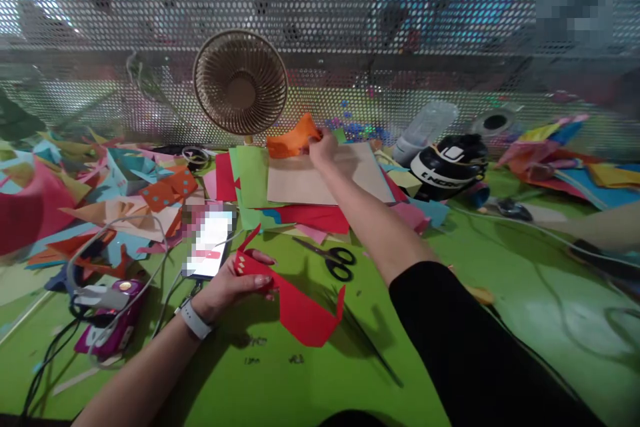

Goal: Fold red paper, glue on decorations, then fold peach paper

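My left hand [240,283], with a pale watch band at its wrist, pinches a red paper cut-out [307,313] between thumb and fingers. The cut-out has thin upturned strips at both ends and small pale marks near my thumb. Farther off, my right hand [324,147] grips a bent piece of orange paper [293,140] above a stack of coloured sheets, whose top sheet is beige paper [300,181]. Black-handled scissors [340,261] lie on the green table [280,393] between my arms. Beside the red cut-out rests a long thin dark tool [375,343].
Folded paper pieces [125,173] heap up at left, with more coloured paper [555,153] at far right. A lit phone [210,240], a purple device [115,327] and cables lie left. A fan [240,83], clear bottle [425,127] and black-and-white cap-like object [445,167] stand before the mesh wall [350,27].
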A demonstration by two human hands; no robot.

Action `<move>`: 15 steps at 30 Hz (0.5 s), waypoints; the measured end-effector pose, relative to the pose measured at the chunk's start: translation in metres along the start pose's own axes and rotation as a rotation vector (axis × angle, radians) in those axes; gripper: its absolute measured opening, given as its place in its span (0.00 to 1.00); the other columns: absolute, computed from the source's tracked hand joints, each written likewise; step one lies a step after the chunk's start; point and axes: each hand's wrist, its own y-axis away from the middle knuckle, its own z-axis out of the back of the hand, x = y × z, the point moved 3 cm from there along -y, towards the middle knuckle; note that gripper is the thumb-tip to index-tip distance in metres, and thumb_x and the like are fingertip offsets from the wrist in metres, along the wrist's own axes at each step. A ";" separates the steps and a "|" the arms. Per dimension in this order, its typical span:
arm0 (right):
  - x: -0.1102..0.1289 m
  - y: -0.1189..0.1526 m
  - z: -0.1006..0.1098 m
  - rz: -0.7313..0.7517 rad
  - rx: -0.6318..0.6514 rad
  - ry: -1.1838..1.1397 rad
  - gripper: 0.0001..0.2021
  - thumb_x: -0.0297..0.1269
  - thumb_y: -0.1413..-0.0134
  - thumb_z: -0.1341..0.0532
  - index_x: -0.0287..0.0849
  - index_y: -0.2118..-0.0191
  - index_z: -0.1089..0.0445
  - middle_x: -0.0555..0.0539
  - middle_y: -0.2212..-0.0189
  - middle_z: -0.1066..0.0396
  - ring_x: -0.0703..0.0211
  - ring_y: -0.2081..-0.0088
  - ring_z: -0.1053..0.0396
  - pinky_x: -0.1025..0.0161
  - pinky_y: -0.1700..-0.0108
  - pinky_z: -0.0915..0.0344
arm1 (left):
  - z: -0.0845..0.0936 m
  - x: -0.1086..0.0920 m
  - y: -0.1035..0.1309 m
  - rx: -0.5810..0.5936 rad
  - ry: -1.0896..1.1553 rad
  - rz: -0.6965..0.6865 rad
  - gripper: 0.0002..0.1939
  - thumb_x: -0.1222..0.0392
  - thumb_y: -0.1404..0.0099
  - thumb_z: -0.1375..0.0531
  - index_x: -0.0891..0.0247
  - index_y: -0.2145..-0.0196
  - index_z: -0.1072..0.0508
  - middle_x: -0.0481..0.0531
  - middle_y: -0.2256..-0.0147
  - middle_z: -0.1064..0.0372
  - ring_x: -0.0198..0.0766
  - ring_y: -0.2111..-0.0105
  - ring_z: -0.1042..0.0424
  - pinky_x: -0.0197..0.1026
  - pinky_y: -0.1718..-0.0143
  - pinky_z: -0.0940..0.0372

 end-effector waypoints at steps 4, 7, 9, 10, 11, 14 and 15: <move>-0.009 0.004 -0.006 -0.058 -0.055 -0.206 0.11 0.29 0.40 0.46 0.44 0.52 0.36 0.48 0.64 0.27 0.64 0.73 0.25 0.64 0.67 0.27 | -0.003 0.000 0.000 0.010 0.034 0.007 0.21 0.59 0.51 0.25 0.66 0.62 0.26 0.51 0.76 0.23 0.38 0.76 0.23 0.36 0.70 0.27; -0.011 0.005 -0.006 -0.074 -0.045 -0.326 0.14 0.31 0.41 0.43 0.46 0.50 0.37 0.48 0.62 0.26 0.63 0.72 0.25 0.63 0.65 0.26 | -0.005 -0.001 0.001 -0.014 0.025 0.023 0.20 0.60 0.51 0.25 0.66 0.63 0.26 0.52 0.76 0.23 0.37 0.76 0.23 0.35 0.70 0.28; -0.010 0.005 -0.007 -0.087 -0.033 -0.390 0.15 0.30 0.43 0.42 0.47 0.49 0.38 0.49 0.62 0.26 0.63 0.71 0.24 0.63 0.65 0.26 | -0.005 -0.002 0.001 -0.028 0.020 0.026 0.20 0.60 0.51 0.25 0.66 0.63 0.26 0.52 0.75 0.23 0.37 0.75 0.23 0.35 0.70 0.28; -0.009 0.004 -0.009 -0.095 -0.028 -0.416 0.16 0.30 0.43 0.42 0.47 0.49 0.38 0.49 0.62 0.26 0.63 0.70 0.24 0.63 0.64 0.26 | -0.005 -0.002 0.001 -0.030 0.020 0.025 0.20 0.60 0.51 0.25 0.66 0.63 0.25 0.52 0.75 0.23 0.37 0.75 0.23 0.35 0.70 0.28; -0.008 0.004 -0.012 -0.103 -0.024 -0.439 0.16 0.30 0.43 0.41 0.48 0.49 0.38 0.50 0.62 0.26 0.63 0.70 0.24 0.63 0.64 0.26 | -0.005 -0.002 0.001 -0.029 0.019 0.024 0.20 0.60 0.51 0.25 0.66 0.63 0.25 0.52 0.75 0.23 0.37 0.75 0.23 0.35 0.70 0.28; -0.003 0.005 -0.024 -0.125 -0.001 -0.490 0.13 0.29 0.44 0.42 0.47 0.52 0.36 0.50 0.61 0.26 0.63 0.68 0.24 0.64 0.64 0.26 | -0.002 0.000 0.001 -0.027 0.021 0.036 0.20 0.59 0.51 0.25 0.66 0.62 0.25 0.52 0.75 0.22 0.38 0.75 0.22 0.35 0.70 0.28; -0.001 0.006 -0.030 -0.133 0.010 -0.502 0.12 0.28 0.44 0.42 0.47 0.54 0.36 0.50 0.61 0.26 0.63 0.66 0.24 0.65 0.64 0.26 | -0.001 0.001 0.000 -0.029 0.025 0.043 0.21 0.59 0.51 0.25 0.66 0.62 0.25 0.52 0.75 0.22 0.38 0.75 0.22 0.35 0.69 0.28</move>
